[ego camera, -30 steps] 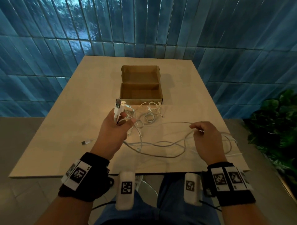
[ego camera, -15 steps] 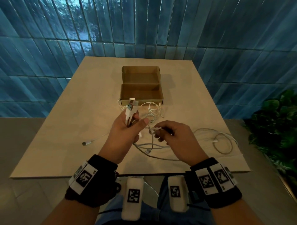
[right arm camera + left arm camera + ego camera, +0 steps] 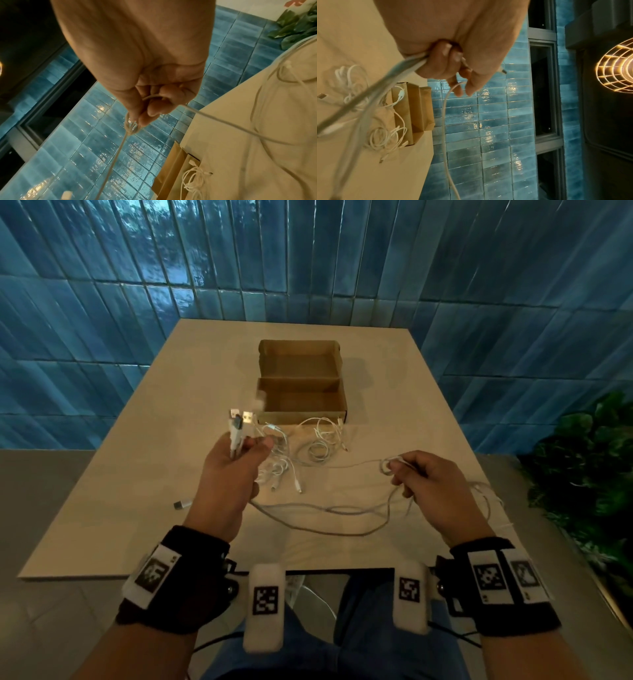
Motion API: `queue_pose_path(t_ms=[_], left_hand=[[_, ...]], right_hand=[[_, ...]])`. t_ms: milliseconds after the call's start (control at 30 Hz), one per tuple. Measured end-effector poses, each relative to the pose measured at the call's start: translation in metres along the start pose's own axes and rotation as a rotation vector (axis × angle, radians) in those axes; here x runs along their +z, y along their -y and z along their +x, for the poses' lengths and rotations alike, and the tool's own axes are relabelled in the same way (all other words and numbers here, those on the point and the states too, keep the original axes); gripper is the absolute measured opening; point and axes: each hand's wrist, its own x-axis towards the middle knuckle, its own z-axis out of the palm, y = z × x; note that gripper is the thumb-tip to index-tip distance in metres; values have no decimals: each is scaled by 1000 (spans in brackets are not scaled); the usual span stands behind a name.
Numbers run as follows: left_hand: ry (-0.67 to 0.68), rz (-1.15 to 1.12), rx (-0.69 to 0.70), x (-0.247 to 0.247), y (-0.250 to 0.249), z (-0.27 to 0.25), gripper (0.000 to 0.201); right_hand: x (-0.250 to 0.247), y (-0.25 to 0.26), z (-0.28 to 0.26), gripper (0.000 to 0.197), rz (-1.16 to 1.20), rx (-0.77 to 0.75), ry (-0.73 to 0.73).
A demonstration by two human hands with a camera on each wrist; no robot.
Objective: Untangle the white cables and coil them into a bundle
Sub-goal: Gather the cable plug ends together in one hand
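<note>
Several white cables lie tangled and looped over the beige table. My left hand is raised above the table's middle and grips a bunch of USB plug ends that stick up from the fist. In the left wrist view that left hand is curled round the white cables. My right hand pinches one strand, drawn taut toward the left hand, with a small loop at its fingertips. The right wrist view shows the right hand with the strand running away from its fingers.
An open brown cardboard box stands at mid-table, a small heap of thin white cables just in front of it. A loose plug lies at the left. Cable loops hang over the table's right edge. A green plant stands to the right.
My right hand has moved out to the right from beside the left hand, pulling a strand taut. The left hand shifted slightly left, still holding the plugs.
</note>
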Motion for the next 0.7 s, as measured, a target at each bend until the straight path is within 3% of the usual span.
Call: queue_pose_path(t_ms=[100, 200, 300, 467, 700], left_hand=[[-40, 97, -31, 3, 6, -2, 21], [-68, 96, -23, 7, 7, -3, 31], [37, 153, -12, 16, 5, -9, 28], [275, 254, 77, 40, 2, -28, 7], [269, 357, 163, 39, -2, -30, 13]], right_hand=[[-2, 0, 0, 15, -68, 7, 11], [1, 3, -2, 19, -99, -4, 42], [9, 11, -7, 16, -66, -18, 110], [26, 29, -16, 12, 31, -66, 218], [33, 34, -22, 14, 113, -52, 250]])
